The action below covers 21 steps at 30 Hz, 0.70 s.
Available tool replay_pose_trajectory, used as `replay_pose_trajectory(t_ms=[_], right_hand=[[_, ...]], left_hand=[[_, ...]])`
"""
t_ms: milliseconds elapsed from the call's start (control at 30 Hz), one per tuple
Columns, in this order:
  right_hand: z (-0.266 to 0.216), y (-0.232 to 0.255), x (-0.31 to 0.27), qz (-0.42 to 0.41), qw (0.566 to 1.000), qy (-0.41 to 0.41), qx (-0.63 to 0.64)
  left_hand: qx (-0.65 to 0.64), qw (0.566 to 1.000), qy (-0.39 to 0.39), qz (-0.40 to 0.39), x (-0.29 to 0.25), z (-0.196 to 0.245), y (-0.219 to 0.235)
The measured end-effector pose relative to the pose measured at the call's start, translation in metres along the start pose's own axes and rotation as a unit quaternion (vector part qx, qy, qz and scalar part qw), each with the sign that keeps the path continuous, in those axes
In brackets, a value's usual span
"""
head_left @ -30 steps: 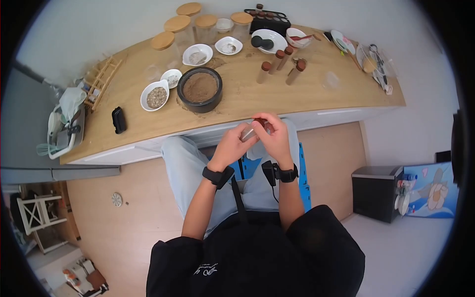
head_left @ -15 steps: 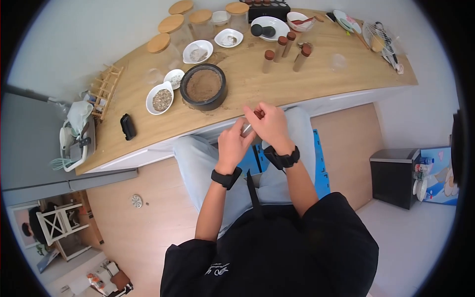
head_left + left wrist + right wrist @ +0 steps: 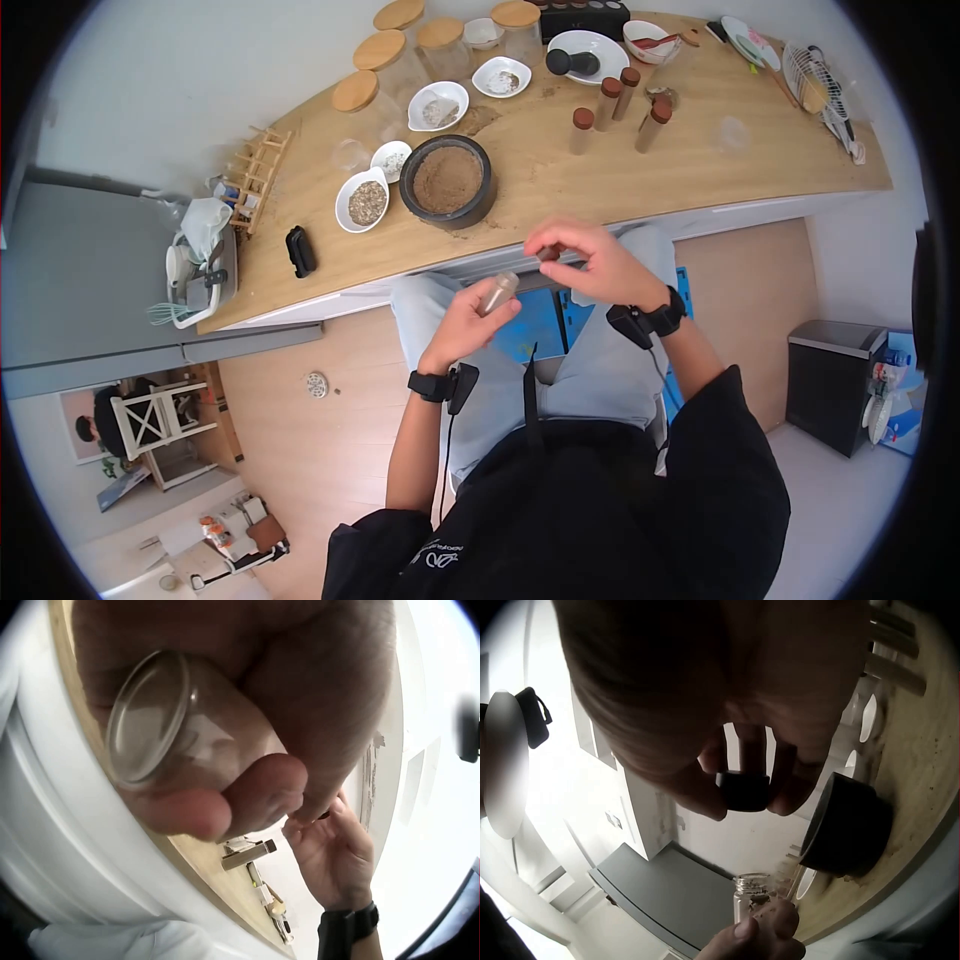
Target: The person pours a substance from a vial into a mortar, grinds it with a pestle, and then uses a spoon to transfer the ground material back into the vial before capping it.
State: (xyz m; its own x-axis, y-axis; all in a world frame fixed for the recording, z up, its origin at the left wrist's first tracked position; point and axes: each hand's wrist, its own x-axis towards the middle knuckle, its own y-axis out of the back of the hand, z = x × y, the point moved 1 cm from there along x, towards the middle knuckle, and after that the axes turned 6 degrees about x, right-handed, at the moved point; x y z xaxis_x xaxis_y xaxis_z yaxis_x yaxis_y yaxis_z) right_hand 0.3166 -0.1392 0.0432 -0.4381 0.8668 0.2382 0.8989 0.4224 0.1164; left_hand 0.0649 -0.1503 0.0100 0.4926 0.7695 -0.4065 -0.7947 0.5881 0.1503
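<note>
My left hand grips a small clear glass vial in front of the counter edge, its mouth uncovered. The left wrist view shows the vial's round base between curled fingers. Just to the right, my right hand pinches a dark brown screw cap between thumb and fingers, apart from the vial. Threads show on the vial's neck in the right wrist view. Beyond the hands, a dark stone mortar holds brown powder.
Several capped vials of brown powder stand right of the mortar. A white dish of coarse bits sits at its left. Wooden-lidded jars line the back, near a white bowl with a dark pestle. A black case lies at left.
Both hands were together at the vial and its cap. The right hand has since moved right with the cap, off the vial, which stays in the left hand. The head view has shifted.
</note>
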Motion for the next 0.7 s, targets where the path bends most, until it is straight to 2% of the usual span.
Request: replay_pose_trajectory(t_ms=[33, 67, 100, 133, 167, 200, 233, 267, 300, 333, 367, 400, 467, 567, 633, 700], right_hand=[[0.003, 0.002, 0.005, 0.001, 1.000, 0.002, 0.005], [0.007, 0.005, 0.013, 0.046, 0.998, 0.006, 0.035], [0.012, 0.010, 0.021, 0.091, 0.994, 0.008, 0.061], [0.030, 0.014, 0.029, 0.145, 0.987, -0.002, 0.070], [0.055, 0.018, 0.038, 0.208, 0.977, -0.005, 0.043], [0.078, 0.022, 0.042, 0.267, 0.964, -0.009, 0.013], [0.091, 0.022, 0.043, 0.267, 0.964, -0.010, 0.003], [0.100, 0.022, 0.044, 0.309, 0.947, 0.009, -0.084], [0.110, 0.019, 0.041, 0.347, 0.922, 0.023, -0.167], [0.123, 0.018, 0.038, 0.348, 0.921, 0.019, -0.172], [0.131, 0.018, 0.035, 0.346, 0.904, 0.048, -0.245], [0.138, 0.019, 0.031, 0.341, 0.881, 0.076, -0.319], [0.139, 0.017, 0.028, 0.345, 0.869, 0.076, -0.347], [0.128, 0.022, 0.020, 0.342, 0.853, 0.075, -0.387], [0.103, 0.029, 0.012, 0.418, 0.851, 0.096, -0.304], [0.098, 0.071, -0.018, 0.470, 0.835, 0.070, -0.278]], left_hand=[[-0.029, 0.999, 0.008, 0.022, -0.002, 0.001, 0.001], [-0.064, 0.995, -0.007, 0.076, 0.001, -0.002, 0.002], [-0.067, 0.995, -0.011, 0.075, 0.007, -0.008, -0.002], [-0.114, 0.972, -0.062, 0.198, 0.015, -0.015, -0.006], [-0.163, 0.929, -0.111, 0.315, 0.023, -0.021, -0.011], [-0.175, 0.928, -0.113, 0.310, 0.031, -0.028, -0.018], [-0.151, 0.895, -0.154, 0.391, 0.037, -0.035, -0.017], [-0.123, 0.854, -0.195, 0.466, 0.046, -0.041, -0.011], [-0.128, 0.857, -0.193, 0.461, 0.053, -0.051, -0.008], [-0.113, 0.816, -0.208, 0.528, 0.059, -0.062, -0.002], [-0.096, 0.771, -0.222, 0.589, 0.063, -0.068, 0.005], [-0.100, 0.775, -0.220, 0.584, 0.068, -0.075, 0.014], [-0.041, 0.719, -0.233, 0.654, 0.078, -0.082, 0.037], [-0.026, 0.706, -0.228, 0.670, 0.092, -0.089, 0.069], [-0.011, 0.704, -0.222, 0.675, 0.101, -0.098, 0.088], [0.002, 0.697, -0.213, 0.684, 0.108, -0.105, 0.104]])
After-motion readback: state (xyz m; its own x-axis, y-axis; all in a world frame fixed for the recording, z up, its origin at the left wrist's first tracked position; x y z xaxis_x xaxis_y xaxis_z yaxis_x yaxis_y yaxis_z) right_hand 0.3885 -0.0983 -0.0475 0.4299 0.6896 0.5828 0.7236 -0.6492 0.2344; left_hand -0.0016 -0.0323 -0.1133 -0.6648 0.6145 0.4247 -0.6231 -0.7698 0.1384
